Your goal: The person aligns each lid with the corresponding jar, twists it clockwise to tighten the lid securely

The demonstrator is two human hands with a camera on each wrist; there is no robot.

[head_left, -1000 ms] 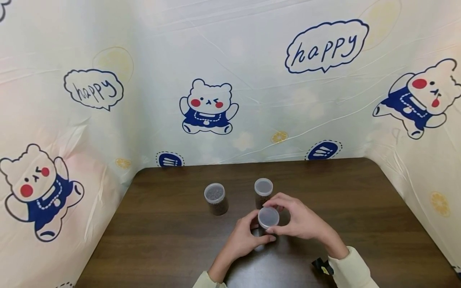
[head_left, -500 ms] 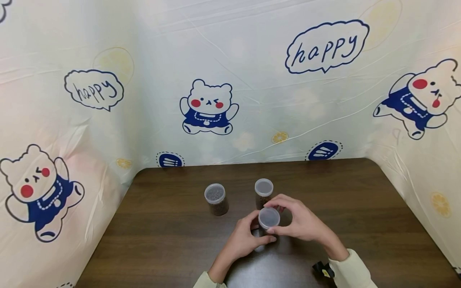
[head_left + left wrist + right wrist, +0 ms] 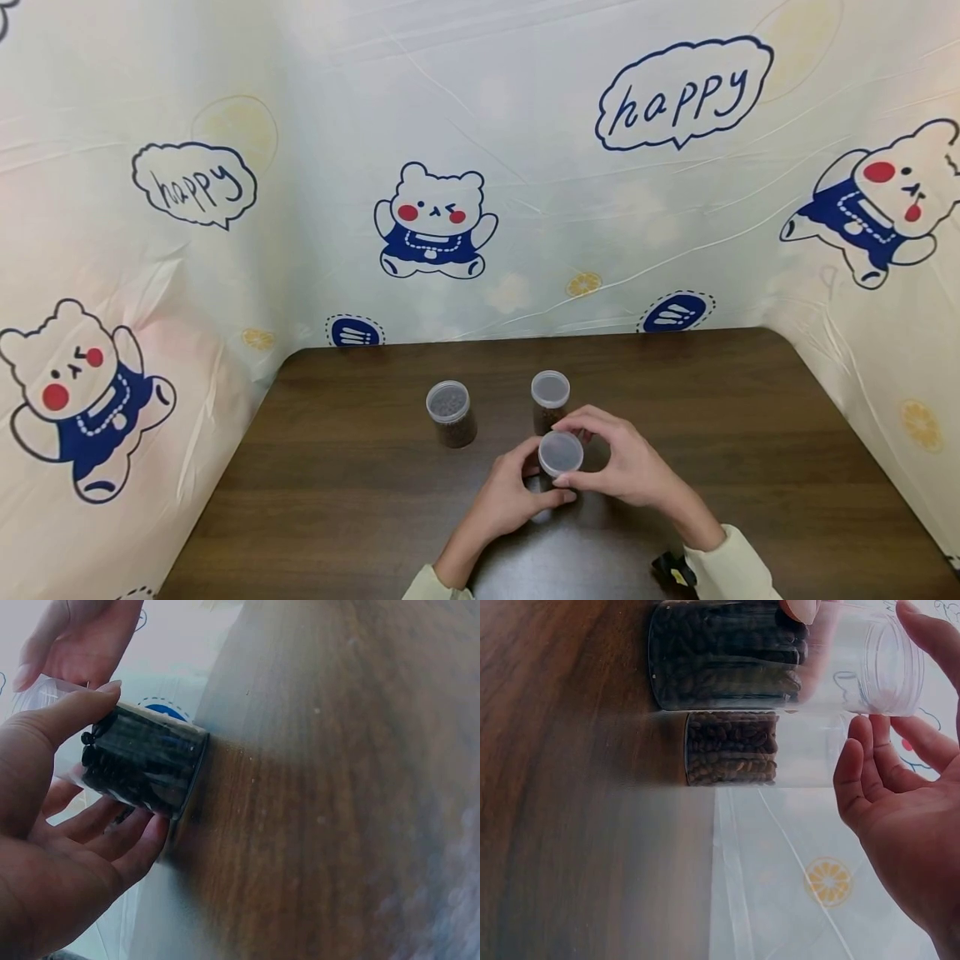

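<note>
A clear jar [image 3: 727,660] of very dark beans stands upright on the table, topped by a translucent screw lid [image 3: 561,454]. My left hand [image 3: 510,500] grips its body low down, thumb on the near side and fingers around the far side. At the lid's rim, the thumb and fingers of my right hand [image 3: 633,467] hold it from the right. Just behind this jar stands a second lidded jar [image 3: 731,750] with brown coffee beans, partly hidden in the head view. The left wrist view shows the gripped jar's dark contents between thumb and fingers.
A third lidded jar [image 3: 452,417] with dark contents stands to the left on the brown wooden table [image 3: 337,500]. A small black object [image 3: 672,570] is by the right sleeve. Patterned cloth [image 3: 525,167] hangs around the table's back and sides.
</note>
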